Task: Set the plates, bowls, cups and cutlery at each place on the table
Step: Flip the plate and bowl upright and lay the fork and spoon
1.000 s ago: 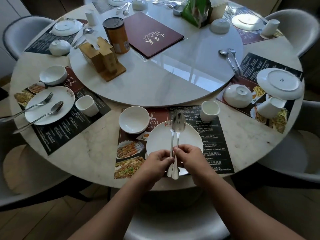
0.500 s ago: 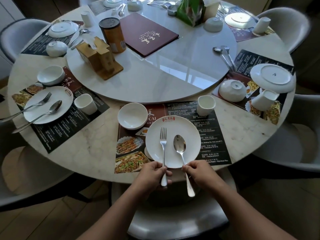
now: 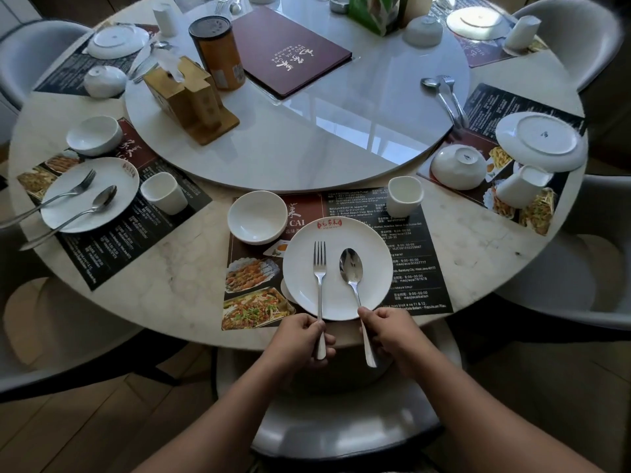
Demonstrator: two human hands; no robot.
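Observation:
At the near place a white plate [image 3: 368, 295] lies on a dark placemat [image 3: 420, 268]. A fork [image 3: 319, 268] rests on the plate's left half and a spoon [image 3: 351, 271] on its right half, handles toward me. My left hand [image 3: 300, 339] grips the fork's handle at the table edge. My right hand [image 3: 392, 332] grips the spoon's handle. A white bowl [image 3: 256, 217] stands upright to the plate's upper left, a white cup [image 3: 405, 195] to its upper right.
The left place has a plate [image 3: 112, 179] with fork and spoon, a bowl [image 3: 94, 134] and a cup [image 3: 163, 192]. At the right place a plate [image 3: 541, 139], bowl [image 3: 459, 167] and cup [image 3: 520, 186] lie upside down or tipped. The lazy Susan [image 3: 307, 138] carries a menu, can, wooden holder and loose cutlery [image 3: 445, 97].
A second ago both hands held the fork and spoon together above the plate. They have since drawn apart and laid the fork left and the spoon right on the plate.

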